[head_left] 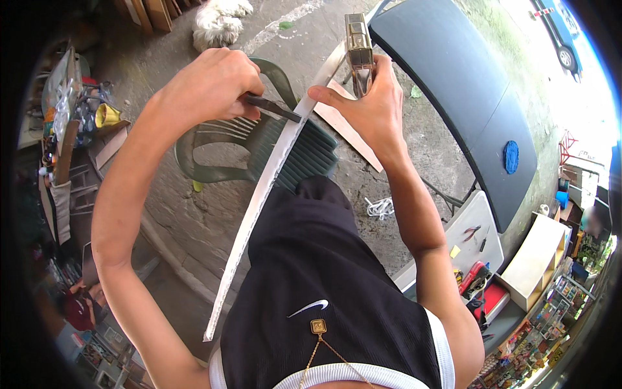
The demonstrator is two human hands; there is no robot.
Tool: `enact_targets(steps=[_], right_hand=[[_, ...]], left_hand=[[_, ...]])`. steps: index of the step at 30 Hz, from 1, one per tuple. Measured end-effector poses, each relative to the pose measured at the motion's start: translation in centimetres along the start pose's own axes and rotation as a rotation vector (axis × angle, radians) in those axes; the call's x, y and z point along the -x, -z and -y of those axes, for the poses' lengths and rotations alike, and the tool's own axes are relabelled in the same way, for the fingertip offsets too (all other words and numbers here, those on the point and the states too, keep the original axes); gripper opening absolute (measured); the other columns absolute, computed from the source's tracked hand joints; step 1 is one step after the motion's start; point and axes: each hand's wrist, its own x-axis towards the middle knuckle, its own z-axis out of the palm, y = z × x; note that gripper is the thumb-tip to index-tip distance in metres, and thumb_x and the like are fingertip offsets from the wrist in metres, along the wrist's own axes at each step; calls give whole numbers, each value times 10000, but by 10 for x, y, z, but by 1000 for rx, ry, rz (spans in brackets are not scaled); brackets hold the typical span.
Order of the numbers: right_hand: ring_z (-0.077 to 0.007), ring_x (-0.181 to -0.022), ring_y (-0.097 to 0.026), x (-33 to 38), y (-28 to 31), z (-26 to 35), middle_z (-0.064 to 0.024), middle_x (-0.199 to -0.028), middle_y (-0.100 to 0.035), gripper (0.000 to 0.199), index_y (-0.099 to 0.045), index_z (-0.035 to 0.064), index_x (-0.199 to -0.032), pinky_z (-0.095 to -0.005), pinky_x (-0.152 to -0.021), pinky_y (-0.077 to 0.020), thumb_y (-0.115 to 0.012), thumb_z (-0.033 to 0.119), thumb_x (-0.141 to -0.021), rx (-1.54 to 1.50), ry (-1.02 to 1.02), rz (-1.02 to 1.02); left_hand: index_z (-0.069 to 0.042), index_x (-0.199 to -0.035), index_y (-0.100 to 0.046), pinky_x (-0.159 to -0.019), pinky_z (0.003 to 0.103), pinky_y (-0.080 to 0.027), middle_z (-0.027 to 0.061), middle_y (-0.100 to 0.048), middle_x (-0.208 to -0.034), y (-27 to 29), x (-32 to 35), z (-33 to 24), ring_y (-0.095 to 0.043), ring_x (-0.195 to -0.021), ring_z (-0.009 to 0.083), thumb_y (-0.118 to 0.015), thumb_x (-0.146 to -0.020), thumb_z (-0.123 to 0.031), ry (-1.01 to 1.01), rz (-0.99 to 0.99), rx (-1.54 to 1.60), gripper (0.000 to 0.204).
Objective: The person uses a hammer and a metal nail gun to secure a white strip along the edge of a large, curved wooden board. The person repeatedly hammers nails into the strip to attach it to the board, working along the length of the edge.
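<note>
A long narrow white strip [258,191] with a ragged edge runs slantwise across my front, over a dark green plastic chair [291,152]. My left hand [223,84] is closed round a dark slim tool [275,107], whose tip meets the strip's upper part; its exact kind does not show. My right hand [372,107] grips a boxy brass-coloured metal thing [359,42] beside the strip's upper end. The right thumb lies on the strip, and the fingers behind are partly hidden.
A dark folding table [447,71] with a blue oval thing [511,157] stands at the right. Below it is a white table [495,249] with pliers [472,230]. A fluffy white animal [219,23] lies beyond my left hand. Another person [81,308] is at the lower left.
</note>
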Motion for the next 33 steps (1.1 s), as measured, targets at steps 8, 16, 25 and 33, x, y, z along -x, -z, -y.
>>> enact_targets(steps=[8, 16, 25, 33], right_hand=[[-328, -1106, -589, 0, -3, -6, -213, -1127, -598, 912, -508, -58, -1192, -415, -948, -466, -925, 454, -563, -13, 31, -49], [-329, -1064, -598, -1, -3, -14, -218, -1097, -596, 935, -502, -56, -1185, -413, -922, -474, -928, 478, -547, -10, 56, -64], [-303, -975, -592, -1, -3, -21, -178, -1027, -578, 886, -501, -36, -1137, -407, -855, -485, -935, 457, -544, -62, 72, -76], [-233, -853, -611, 2, -4, -25, -125, -921, -612, 868, -539, -26, -1113, -367, -774, -500, -939, 486, -538, -37, 115, -110]], left_hand=[[-14, -663, -647, -658, 408, -502, 86, -598, -729, 9, -10, 0, -643, -744, 299, -802, -630, -160, -69, 46, -76, 216], [-21, -678, -653, -639, 408, -499, 91, -607, -690, 12, -25, 6, -629, -690, 306, -804, -627, -219, -224, 59, -116, 253], [-47, -688, -640, -642, 415, -508, 119, -635, -663, -2, -28, 6, -645, -695, 308, -725, -743, -239, -116, 203, -64, 217], [-40, -737, -664, -612, 423, -496, 111, -634, -652, -34, -24, 13, -640, -670, 323, -733, -740, -208, -163, 55, 108, 181]])
